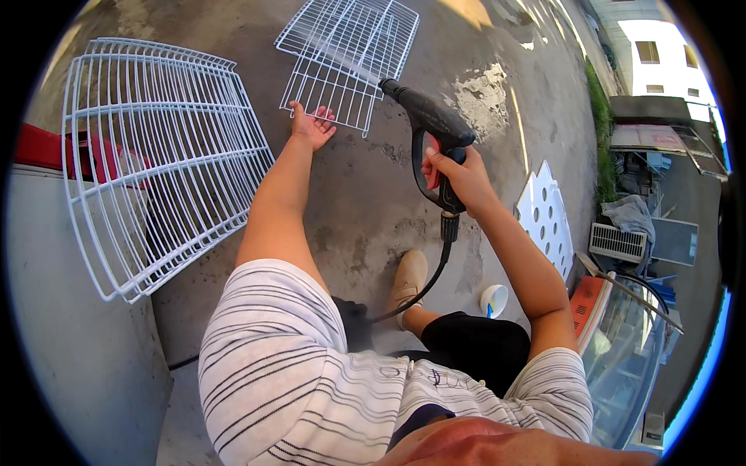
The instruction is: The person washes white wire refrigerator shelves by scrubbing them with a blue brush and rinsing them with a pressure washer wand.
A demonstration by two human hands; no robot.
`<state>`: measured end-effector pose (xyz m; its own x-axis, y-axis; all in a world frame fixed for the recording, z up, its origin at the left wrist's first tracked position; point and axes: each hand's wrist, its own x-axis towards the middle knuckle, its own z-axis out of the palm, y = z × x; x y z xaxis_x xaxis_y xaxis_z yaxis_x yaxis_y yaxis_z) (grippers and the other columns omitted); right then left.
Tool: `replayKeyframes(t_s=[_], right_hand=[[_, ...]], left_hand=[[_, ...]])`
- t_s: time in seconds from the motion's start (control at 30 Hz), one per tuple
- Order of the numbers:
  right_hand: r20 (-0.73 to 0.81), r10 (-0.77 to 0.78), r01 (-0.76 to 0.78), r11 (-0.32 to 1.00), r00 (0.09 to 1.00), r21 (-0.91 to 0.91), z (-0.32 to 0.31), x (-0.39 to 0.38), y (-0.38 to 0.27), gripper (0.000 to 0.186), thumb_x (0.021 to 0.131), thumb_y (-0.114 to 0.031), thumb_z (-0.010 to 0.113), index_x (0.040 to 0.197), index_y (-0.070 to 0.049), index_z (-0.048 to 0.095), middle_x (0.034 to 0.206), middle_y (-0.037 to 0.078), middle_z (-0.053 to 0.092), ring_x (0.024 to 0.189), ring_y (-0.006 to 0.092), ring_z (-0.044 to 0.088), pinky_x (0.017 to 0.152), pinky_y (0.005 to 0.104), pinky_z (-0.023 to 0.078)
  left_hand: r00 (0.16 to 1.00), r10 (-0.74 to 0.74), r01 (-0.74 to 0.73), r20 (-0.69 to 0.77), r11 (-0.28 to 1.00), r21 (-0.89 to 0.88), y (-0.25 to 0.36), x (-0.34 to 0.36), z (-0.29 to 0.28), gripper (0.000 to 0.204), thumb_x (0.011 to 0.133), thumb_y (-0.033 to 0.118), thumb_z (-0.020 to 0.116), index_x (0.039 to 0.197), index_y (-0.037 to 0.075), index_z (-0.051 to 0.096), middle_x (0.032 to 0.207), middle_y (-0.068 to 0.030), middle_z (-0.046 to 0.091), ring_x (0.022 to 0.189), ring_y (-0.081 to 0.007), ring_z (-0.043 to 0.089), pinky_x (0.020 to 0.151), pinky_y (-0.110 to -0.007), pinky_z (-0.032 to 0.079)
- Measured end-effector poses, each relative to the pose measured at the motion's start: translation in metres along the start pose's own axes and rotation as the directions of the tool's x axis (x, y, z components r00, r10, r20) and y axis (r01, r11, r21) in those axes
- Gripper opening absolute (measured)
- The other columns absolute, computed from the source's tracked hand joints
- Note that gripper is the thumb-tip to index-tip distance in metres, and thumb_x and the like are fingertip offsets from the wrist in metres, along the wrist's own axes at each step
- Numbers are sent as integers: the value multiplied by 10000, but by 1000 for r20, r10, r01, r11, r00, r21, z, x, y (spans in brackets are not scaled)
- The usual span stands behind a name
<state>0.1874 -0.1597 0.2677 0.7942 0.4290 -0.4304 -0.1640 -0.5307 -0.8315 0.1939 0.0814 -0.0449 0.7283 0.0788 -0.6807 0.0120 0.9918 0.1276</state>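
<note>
Closest in, at the bottom of the frame, the person is wearing a white shirt (272,357) with thin dark stripes. A tan shoe (409,279) is showing at lower centre on the stained concrete floor (365,206), and a small white bowl (497,295) is sitting to its right. A black hose (423,291) is curving upward from beside the shoe to the spray gun (435,116), just right of upper centre. The spray gun is looking dark and dull, with an open loop behind the trigger, a bit of red inside that loop, a ribbed collar where the hose is joining, and a barrel slanting toward the upper left. The right hand (462,179) is wrapping the handle, its grip clamped firmly on it.

At the left of the frame a big white rack (167,105) is standing tilted, thicker rods crossing its close-set bars. Farther on, the left hand (315,126) is stretching out palm up, its grip loose and fingers apart, beside the lower edge of the wire racks (357,35); whether it is touching them, I cannot tell. These are lying overlapped at the top centre, white and gridded, and a pale jet (342,58) is streaking over them from the nozzle.
</note>
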Motion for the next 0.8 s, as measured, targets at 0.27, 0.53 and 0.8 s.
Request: replayKeyframes(t_s=[0.27, 0.53, 0.8], right_hand=[[-113, -107, 104, 994, 988, -31, -2, 18, -7, 230, 887, -181, 649, 971, 13, 558, 814, 89, 632, 722, 154, 624, 630, 286, 521], [-58, -220, 224, 972, 974, 65, 15, 41, -26, 323, 840, -185, 696, 1054, -7, 531, 835, 79, 623, 699, 126, 613, 581, 280, 506], [-221, -241, 266, 960, 945, 89, 16, 86, -41, 291, 839, -171, 684, 1032, -15, 531, 807, 79, 628, 683, 137, 614, 543, 268, 498]], left_hand=[[970, 188, -132, -155, 940, 314, -8, 41, -17, 142, 994, 180, 441, 1118, 197, 511, 972, -5, 646, 787, -127, 614, 732, -335, 476], [953, 209, -128, -218, 934, 334, -9, 30, -13, 145, 994, 259, 464, 1064, 202, 577, 876, 31, 652, 663, -67, 579, 571, -260, 455], [959, 149, -57, -242, 934, 352, -8, 28, -9, 152, 1001, 231, 407, 1067, 201, 541, 838, 22, 636, 641, -71, 549, 602, -295, 458]])
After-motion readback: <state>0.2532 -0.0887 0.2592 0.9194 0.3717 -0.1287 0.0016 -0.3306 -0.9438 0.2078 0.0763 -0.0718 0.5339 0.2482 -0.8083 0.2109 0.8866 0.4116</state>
